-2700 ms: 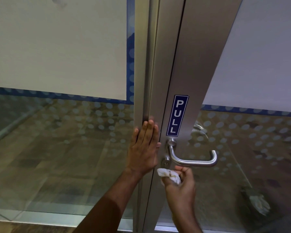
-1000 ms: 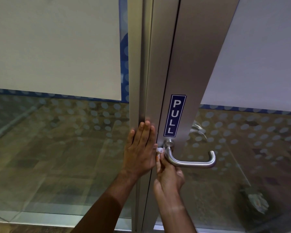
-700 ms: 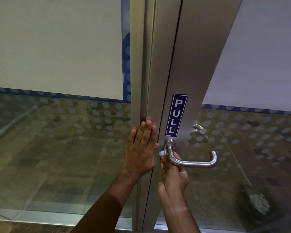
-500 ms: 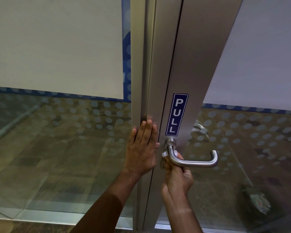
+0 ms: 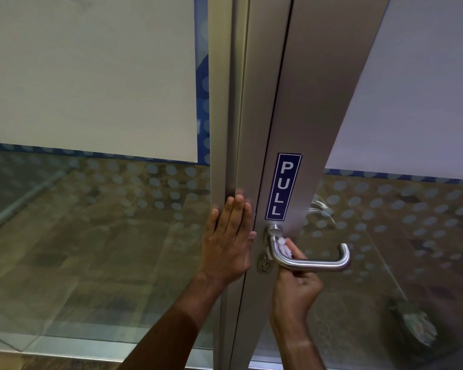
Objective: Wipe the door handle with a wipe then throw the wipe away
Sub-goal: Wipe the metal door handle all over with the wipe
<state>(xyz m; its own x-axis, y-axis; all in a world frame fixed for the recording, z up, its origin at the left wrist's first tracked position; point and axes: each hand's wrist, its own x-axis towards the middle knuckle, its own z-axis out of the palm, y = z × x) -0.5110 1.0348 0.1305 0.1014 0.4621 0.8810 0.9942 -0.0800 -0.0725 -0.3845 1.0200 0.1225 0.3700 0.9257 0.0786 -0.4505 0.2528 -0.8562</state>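
Left hand (image 5: 229,241) lay flat on the metal door frame (image 5: 222,129), fingers straight and together, palm pressed on the seam beside the door; same spot as in all earlier frames. Right hand (image 5: 296,284) was below the door handle (image 5: 309,259), fingers curled shut on the white wipe (image 5: 282,245), one finger reaching up behind the lever. Wipe was bunched small and pressed against the inner bend of the handle, just below the round base; only a bit of it showed above the bar.

Change from earlier: 2.7 s ago the wipe hung loose in the right hand under the lock, clear of the handle. At 1.0 s ago the hand had risen to the left side of the handle's neck with the wipe at the fingertips. By now the hand had shifted right and lower, wipe now on the right side of the neck, behind the bar. Lock cylinder (image 5: 263,265), covered half a second ago, showed again left of the hand. "PULL" sign (image 5: 282,186) sat above the handle, unchanged.
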